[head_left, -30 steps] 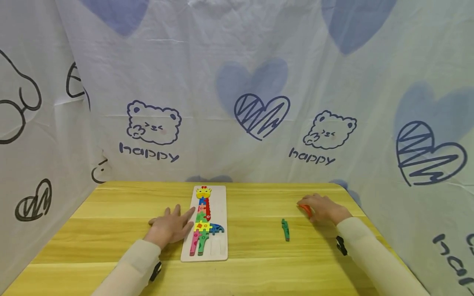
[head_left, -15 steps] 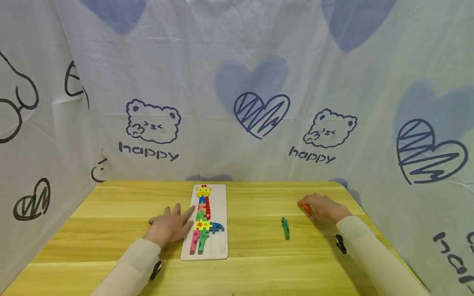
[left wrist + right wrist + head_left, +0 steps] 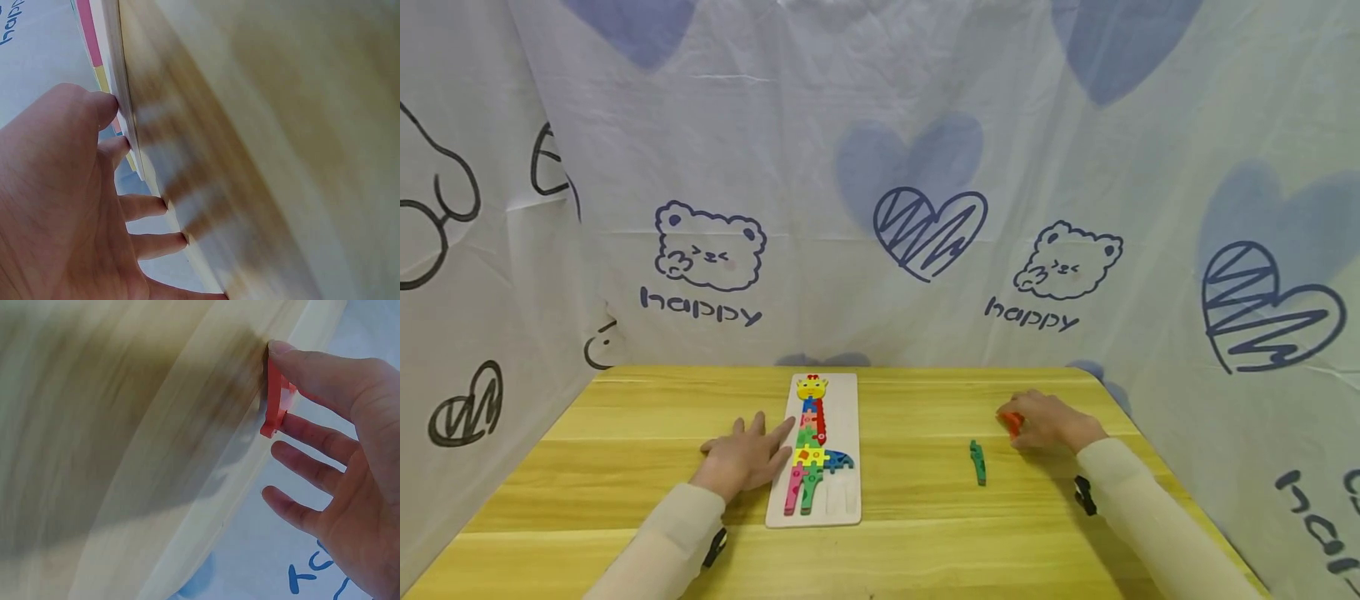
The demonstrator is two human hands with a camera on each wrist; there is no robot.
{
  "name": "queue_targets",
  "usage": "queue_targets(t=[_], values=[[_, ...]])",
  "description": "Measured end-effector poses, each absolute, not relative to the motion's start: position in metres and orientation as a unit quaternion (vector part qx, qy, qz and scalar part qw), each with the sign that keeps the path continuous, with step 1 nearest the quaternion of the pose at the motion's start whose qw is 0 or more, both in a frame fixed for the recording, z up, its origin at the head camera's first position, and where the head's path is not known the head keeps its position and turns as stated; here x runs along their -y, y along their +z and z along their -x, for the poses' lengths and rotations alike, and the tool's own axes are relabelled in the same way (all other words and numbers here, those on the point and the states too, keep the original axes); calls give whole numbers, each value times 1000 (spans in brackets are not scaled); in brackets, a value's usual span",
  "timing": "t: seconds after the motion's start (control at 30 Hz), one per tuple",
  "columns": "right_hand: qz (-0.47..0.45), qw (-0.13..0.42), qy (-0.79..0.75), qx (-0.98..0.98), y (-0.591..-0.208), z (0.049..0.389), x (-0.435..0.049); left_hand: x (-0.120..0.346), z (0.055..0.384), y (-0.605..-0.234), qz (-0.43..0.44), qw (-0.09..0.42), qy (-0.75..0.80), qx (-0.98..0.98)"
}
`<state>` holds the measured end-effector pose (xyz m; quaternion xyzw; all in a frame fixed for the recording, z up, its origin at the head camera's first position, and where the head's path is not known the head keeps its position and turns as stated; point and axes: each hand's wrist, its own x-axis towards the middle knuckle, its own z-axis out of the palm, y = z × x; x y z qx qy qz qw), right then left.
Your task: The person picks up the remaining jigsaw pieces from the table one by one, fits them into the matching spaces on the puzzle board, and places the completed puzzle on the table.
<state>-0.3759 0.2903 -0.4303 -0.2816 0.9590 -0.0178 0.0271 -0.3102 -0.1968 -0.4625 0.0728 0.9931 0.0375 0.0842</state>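
A white puzzle board [image 3: 845, 412] with a colourful giraffe puzzle [image 3: 808, 457] lies left of centre on the table. My left hand [image 3: 741, 458] rests at the board's left edge with its fingers spread; in the left wrist view the thumb [image 3: 103, 109] touches the board's side. At the right, my right hand [image 3: 1051, 421] pinches a red puzzle piece [image 3: 274, 397] between thumb and fingers, low over the table. The other fingers stay apart from the piece. Left of and nearer than that hand, a slim green puzzle piece [image 3: 978, 463] lies alone on the wood.
A pale outlined slot shows at the board's lower right, below the blue tail piece [image 3: 839, 461]. The wooden table [image 3: 917, 550] ends at a white printed cloth [image 3: 820, 167] hanging behind and at both sides.
My right hand has shifted slightly left, and the red puzzle piece has moved and turned a little with it. The left hand, the board and the green piece have stayed put.
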Motion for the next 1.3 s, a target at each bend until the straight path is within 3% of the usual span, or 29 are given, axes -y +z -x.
queue_targets(t=[0.3, 0.7, 1.3], values=[[300, -23, -42, -953, -435, 375, -265, 198, 311, -464, -70, 88, 38, -993], [351, -48, -70, -932, -426, 367, -214, 199, 311, -462, -69, 87, 39, -993], [371, -12, -89, -924, -425, 350, -160, 197, 309, -462, -74, 87, 40, -993]])
